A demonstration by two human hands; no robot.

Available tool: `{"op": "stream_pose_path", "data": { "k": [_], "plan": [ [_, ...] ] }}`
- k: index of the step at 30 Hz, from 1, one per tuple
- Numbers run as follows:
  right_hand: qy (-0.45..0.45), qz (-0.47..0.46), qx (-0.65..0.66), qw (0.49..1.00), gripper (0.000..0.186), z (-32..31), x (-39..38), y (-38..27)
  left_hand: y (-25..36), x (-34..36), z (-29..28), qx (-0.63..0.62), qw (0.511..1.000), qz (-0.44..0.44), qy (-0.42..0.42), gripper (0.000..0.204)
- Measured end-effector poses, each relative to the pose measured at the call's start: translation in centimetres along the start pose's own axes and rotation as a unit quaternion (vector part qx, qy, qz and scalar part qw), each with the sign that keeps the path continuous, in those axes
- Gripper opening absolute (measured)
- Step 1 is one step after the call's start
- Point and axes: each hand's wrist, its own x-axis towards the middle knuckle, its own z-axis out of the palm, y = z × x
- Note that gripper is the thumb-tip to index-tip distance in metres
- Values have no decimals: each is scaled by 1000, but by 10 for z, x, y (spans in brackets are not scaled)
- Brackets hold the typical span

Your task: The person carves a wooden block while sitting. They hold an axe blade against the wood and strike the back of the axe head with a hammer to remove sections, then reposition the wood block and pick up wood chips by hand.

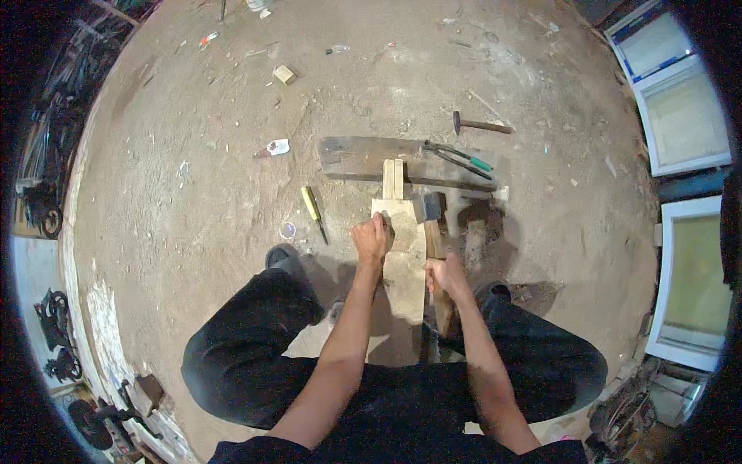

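Observation:
A pale wooden board (402, 272) lies lengthwise between my legs, with two short wooden strips (393, 178) at its far end, over a weathered dark plank (349, 155). My left hand (369, 237) is closed against the board's left part; what its fingers hold, if anything, is hidden. My right hand (448, 274) grips the wooden handle of a hammer-like tool with a blocky dark metal head (430, 207), along the board's right side. Long pliers (460, 157), one handle green, rest on the plank. A yellow-handled screwdriver (311, 204) lies to the left.
A small hammer (483, 127) and a wood block (284, 74) lie on the dusty floor (193, 170) among scraps. White-framed glazed panels (688, 282) stand at the right. Dark metal items (54, 332) line the left edge. My bent legs are on either side of the board.

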Motion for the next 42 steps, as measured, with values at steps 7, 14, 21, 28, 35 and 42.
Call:
{"op": "stream_pose_path", "data": {
  "k": [7,14,21,28,35,42],
  "plan": [
    [106,-64,-106,987,20,21,4,32,-21,-4,10,55,998,-2,-33,53],
    [128,-111,-302,938,26,11,-3,21,-5,-2,-5,23,997,-32,-59,51],
    [134,-120,-306,935,27,19,-8,20,-8,-4,-1,18,998,-38,-43,55],
    [140,-138,-295,935,27,19,-7,24,-9,-4,-3,-5,998,-45,-46,55],
    [85,-81,-181,976,15,8,12,41,6,-1,-4,35,993,-82,-77,58],
    [2,-19,-5,1000,14,3,3,26,-6,-3,-4,13,995,-57,-79,58]
  ]
}}
